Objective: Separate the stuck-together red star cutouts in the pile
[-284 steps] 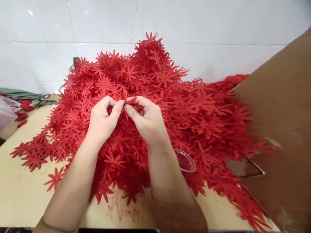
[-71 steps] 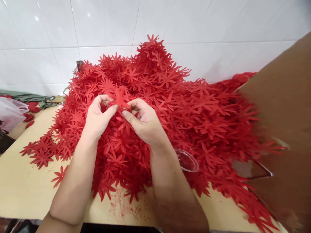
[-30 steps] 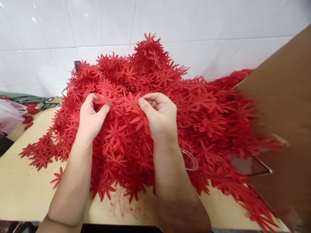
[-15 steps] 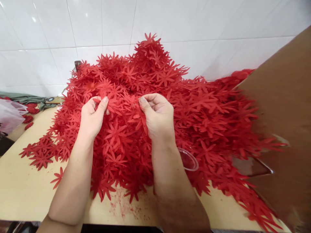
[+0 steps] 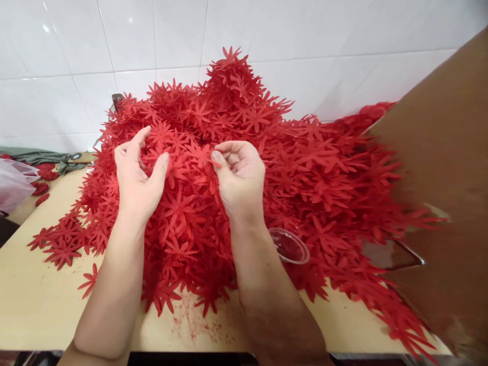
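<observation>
A big heap of red fabric flower cutouts [image 5: 183,208], each with several narrow petals, fills the middle of the table. Over its left part my left hand [image 5: 139,170] is open, thumb and fingers apart, with nothing between them. My right hand [image 5: 242,175] is closed to its right, thumb pressed to the forefinger on a red flower cutout [image 5: 200,153] by one petal edge. Against the red heap the outline of that cutout is hard to make out. A clear plastic bowl [image 5: 295,258] sits by my right forearm, partly hidden by it.
The pale table [image 5: 34,295] carries loose cutouts on the left and red specks at its front. A brown board [image 5: 442,152] stands along the right side. Behind is a white tiled wall [image 5: 305,30]. A whitish plastic bag [image 5: 15,183] lies at far left.
My left hand has opened and let go of the red petals it pinched. My right hand stays pinched and has shifted slightly left. The whole view has moved a little.
</observation>
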Demonstrator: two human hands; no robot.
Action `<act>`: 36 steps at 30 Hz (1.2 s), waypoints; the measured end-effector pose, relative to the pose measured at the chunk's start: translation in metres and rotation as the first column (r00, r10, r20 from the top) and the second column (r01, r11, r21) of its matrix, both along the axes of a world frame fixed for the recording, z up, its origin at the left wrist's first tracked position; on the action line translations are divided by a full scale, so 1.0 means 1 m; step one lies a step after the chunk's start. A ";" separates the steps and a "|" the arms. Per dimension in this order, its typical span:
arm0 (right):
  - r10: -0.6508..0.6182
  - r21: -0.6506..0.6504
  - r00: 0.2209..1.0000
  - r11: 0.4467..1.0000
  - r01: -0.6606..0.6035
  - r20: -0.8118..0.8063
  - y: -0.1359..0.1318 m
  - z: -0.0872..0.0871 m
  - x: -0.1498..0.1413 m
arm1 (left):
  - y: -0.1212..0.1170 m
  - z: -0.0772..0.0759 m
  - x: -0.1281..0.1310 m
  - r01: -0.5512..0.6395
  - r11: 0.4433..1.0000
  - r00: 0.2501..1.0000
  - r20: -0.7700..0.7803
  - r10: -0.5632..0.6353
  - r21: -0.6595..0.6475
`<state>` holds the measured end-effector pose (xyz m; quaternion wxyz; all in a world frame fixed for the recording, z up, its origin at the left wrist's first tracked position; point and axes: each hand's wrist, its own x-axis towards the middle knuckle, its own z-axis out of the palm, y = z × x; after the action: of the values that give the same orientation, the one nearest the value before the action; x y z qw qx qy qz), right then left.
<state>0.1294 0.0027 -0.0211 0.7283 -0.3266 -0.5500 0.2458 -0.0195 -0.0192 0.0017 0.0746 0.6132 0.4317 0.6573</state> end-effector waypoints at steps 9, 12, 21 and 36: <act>-0.192 0.167 0.974 0.971 0.170 0.124 -0.012 0.002 -0.007 | -0.015 -0.001 0.028 0.258 0.926 0.926 -0.204 -0.318 -0.275; -0.146 0.163 0.981 0.979 0.124 0.126 -0.014 0.003 -0.009 | -0.012 -0.001 0.030 0.283 0.922 0.946 -0.083 -0.314 -0.263; 0.395 -0.096 0.918 0.916 -0.390 0.037 -0.016 0.012 0.000 | -0.008 -0.003 0.026 0.381 0.882 0.922 0.047 -0.384 -0.276; -0.052 -0.066 0.999 0.996 0.052 0.002 -0.003 0.004 0.017 | 0.005 -0.002 -0.003 0.192 0.979 0.978 0.091 -0.186 -0.062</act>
<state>0.1467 -0.0007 -0.0169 0.7234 -0.3647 -0.5329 0.2445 -0.0224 -0.0141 0.0000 0.1767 0.6201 0.3906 0.6570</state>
